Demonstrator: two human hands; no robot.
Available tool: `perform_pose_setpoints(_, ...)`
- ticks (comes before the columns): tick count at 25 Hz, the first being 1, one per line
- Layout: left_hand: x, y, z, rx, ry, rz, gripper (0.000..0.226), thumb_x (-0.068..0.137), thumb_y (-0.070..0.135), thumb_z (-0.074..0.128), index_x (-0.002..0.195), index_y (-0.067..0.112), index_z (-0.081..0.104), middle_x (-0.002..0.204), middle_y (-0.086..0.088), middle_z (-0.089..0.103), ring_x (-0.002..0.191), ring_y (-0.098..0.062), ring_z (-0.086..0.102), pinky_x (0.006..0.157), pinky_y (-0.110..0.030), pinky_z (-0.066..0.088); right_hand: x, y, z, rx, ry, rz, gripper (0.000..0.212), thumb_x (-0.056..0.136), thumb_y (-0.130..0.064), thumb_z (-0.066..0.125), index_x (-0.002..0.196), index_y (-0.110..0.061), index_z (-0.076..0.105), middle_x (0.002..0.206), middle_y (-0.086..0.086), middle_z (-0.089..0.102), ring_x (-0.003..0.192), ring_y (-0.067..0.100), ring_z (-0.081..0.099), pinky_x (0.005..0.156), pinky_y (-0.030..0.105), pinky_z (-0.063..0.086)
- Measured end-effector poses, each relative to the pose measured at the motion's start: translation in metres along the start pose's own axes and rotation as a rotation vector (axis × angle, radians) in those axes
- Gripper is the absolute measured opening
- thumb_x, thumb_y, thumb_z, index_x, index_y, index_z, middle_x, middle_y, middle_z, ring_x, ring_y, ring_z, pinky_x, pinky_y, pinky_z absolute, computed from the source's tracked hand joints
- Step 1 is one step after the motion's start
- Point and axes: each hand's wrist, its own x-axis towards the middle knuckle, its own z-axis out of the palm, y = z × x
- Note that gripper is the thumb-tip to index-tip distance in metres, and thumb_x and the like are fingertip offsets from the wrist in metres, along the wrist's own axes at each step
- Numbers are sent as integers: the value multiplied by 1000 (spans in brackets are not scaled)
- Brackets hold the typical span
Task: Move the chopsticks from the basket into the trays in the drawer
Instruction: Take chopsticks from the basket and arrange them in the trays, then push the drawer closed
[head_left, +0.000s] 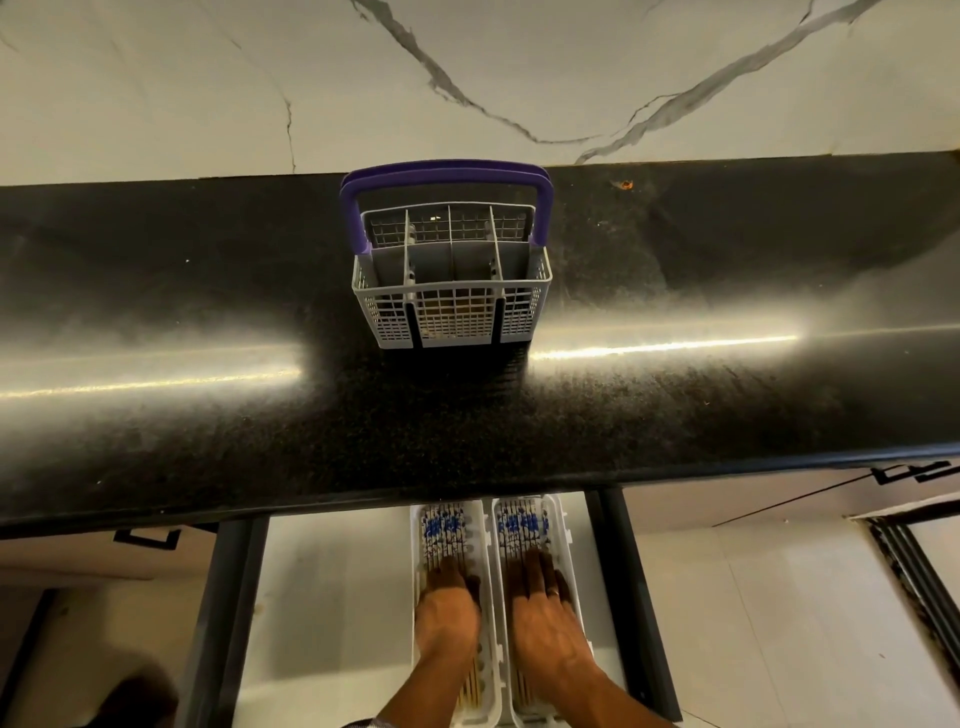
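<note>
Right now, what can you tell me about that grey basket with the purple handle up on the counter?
The cutlery basket stands upright on the dark speckled countertop, close to the marbled wall. It looks like grey plastic, with grid-pattern walls and inner dividers that split it into several compartments. A purple handle arches over the back part. Most compartments look empty; something pale shows faintly through the front grid, too unclear to name. Neither hand touches it; both are down in the drawer trays.
</note>
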Motion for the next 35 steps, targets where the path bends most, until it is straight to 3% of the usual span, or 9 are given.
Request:
perform_pose_setpoints(10, -4, -4, 1, -319, 32, -34, 34, 105, 20, 36, 131, 13, 56, 127, -12, 64, 115, -29, 63, 93, -31, 53, -5, -10, 2, 148, 151, 59, 26, 97, -21, 49, 123, -22, 51, 122, 6, 56, 107, 20, 53, 100, 36, 45)
perform_pose_setpoints(14, -2, 1, -3, -344, 13, -166, 33, 105, 24, 28, 113, 12, 58, 105, -15, 69, 94, -28, 69, 84, -41, 60, -6, -8, 3, 179, 198, 19, 21, 99, -22, 46, 119, -24, 50, 120, 5, 57, 99, 18, 51, 96, 33, 46)
perform_pose_setpoints(18, -5, -1, -3, -365, 14, -118, 33, 105, 27, 33, 123, 15, 58, 116, -11, 67, 103, -27, 67, 85, -29, 56, -10, -7, 0, 209, 224, -13, 28, 101, -26, 44, 129, -25, 46, 130, 5, 52, 114, 21, 52, 105, 35, 43)
perform_pose_setpoints(22, -8, 7, -11, -308, 6, -146, 39, 105, 30, 25, 106, 10, 58, 99, -16, 69, 88, -28, 70, 82, -43, 60, -21, -12, -15, 213, 190, -12, 39, 100, -28, 47, 138, -23, 39, 142, 6, 46, 128, 23, 46, 113, 38, 38)
perform_pose_setpoints(28, -43, -30, -65, -234, -74, 243, 13, 93, 45, 60, 99, 34, 57, 89, 13, 63, 71, 3, 55, 61, -10, 42, -81, 8, -69, 380, 156, -219, 37, 101, -37, 44, 138, -38, 46, 142, -14, 51, 127, 0, 44, 110, 20, 34)
perform_pose_setpoints(30, -66, -62, -82, -70, -284, 354, 24, 86, 60, 58, 102, 41, 59, 93, 16, 66, 82, 3, 60, 70, -12, 46, -113, 31, -81, 319, 58, -245, 42, 96, -54, 49, 137, -43, 48, 142, -20, 51, 126, -5, 44, 108, 15, 33)
perform_pose_setpoints(32, -87, -92, -86, 208, -535, 331, 33, 93, 53, 52, 123, 39, 59, 125, 15, 63, 115, -3, 59, 96, -20, 46, -141, 54, -82, 263, 20, -250, 48, 95, -55, 52, 141, -40, 46, 147, -14, 47, 134, 0, 41, 113, 18, 29)
perform_pose_setpoints(33, -93, -105, -84, 367, -568, 363, 36, 98, 49, 47, 131, 38, 55, 139, 11, 55, 128, -8, 51, 106, -25, 40, -153, 61, -81, 165, -32, -277, 48, 94, -53, 55, 139, -39, 50, 146, -13, 50, 133, 0, 43, 113, 16, 29)
perform_pose_setpoints(35, -102, -125, -83, 486, -512, 573, 37, 101, 48, 41, 136, 42, 47, 148, 10, 46, 135, -14, 43, 113, -33, 31, -165, 74, -85, -6, 15, -401, 41, 74, -65, 70, 111, -49, 69, 112, -26, 68, 102, -14, 60, 90, 1, 41)
